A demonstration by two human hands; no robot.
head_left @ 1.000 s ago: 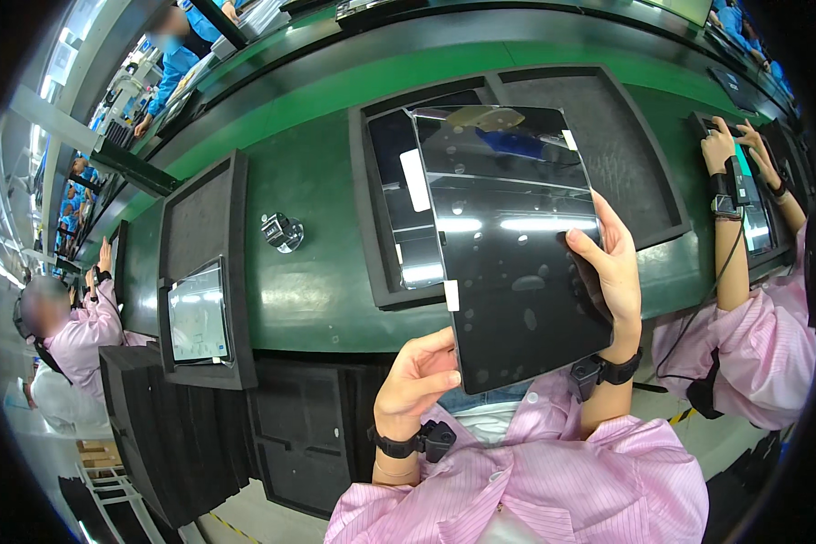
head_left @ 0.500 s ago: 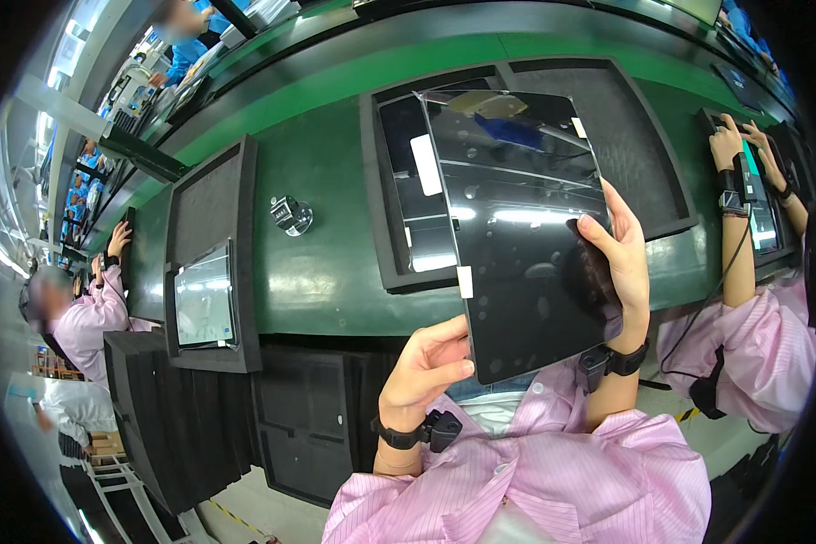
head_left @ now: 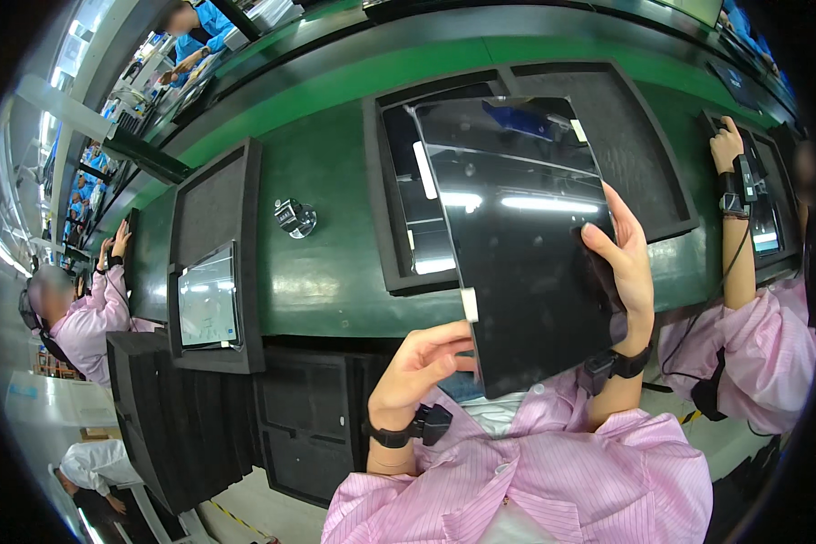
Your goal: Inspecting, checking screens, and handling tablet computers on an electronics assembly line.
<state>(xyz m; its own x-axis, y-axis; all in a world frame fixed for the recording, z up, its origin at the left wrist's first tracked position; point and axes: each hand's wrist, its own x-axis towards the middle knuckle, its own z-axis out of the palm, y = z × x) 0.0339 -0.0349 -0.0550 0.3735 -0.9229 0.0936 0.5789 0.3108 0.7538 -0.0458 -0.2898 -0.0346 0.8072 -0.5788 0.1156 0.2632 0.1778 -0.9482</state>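
Green tabletop (head_left: 326, 290) lies partly hidden behind a panel (head_left: 528, 267).

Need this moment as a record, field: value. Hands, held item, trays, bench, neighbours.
Held item: dark glossy panel, tilted, pale tabs on its side edges
Right hand: grips its right edge, thumb on the face
Left hand: at its lower left edge; firmness of hold unclear
Tray behind: black foam tray, another panel in its left compartment
Left tray: smaller foam tray holding a thin panel
Bench: green, small device between trays
Neighbours: co-workers both sides
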